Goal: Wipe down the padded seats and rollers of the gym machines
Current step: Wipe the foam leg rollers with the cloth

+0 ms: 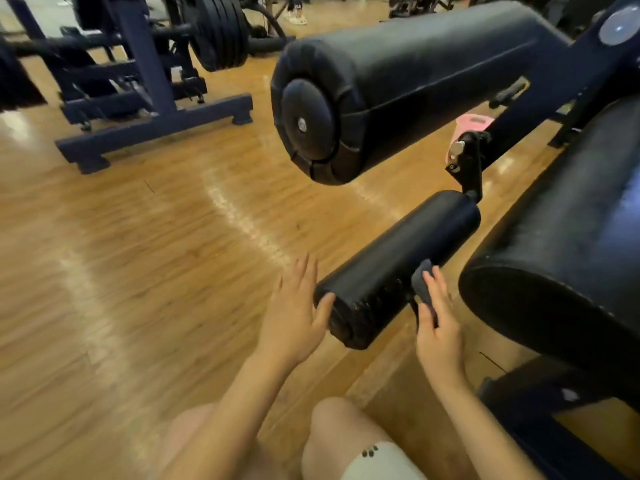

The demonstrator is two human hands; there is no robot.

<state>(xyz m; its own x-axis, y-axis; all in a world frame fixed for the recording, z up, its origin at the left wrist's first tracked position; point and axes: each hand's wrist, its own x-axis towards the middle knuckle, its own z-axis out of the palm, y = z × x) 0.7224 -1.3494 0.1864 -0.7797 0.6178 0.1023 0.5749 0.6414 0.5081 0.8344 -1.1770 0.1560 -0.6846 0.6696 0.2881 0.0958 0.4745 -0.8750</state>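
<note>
1. Knees (pixel 346 431) crouch by the low roller (pixel 398 268).
2. Left hand (pixel 294 317), fingers released, steadies its end.
3. Right hand (pixel 440 327) clenches the cloth (pixel 424 284) against the roller's side; best wiped around fully, pressing evenly.

Glossy wooden floor (pixel 145 258), streaked with pale scuff lines. Dark blue machine frame (pixel 152 109) standing at upper left, stacked black weight plates (pixel 216 29) mounted on it. Pink container (pixel 472 124) on floor behind. Sneakered feet (pixel 296 17) far off.
</note>
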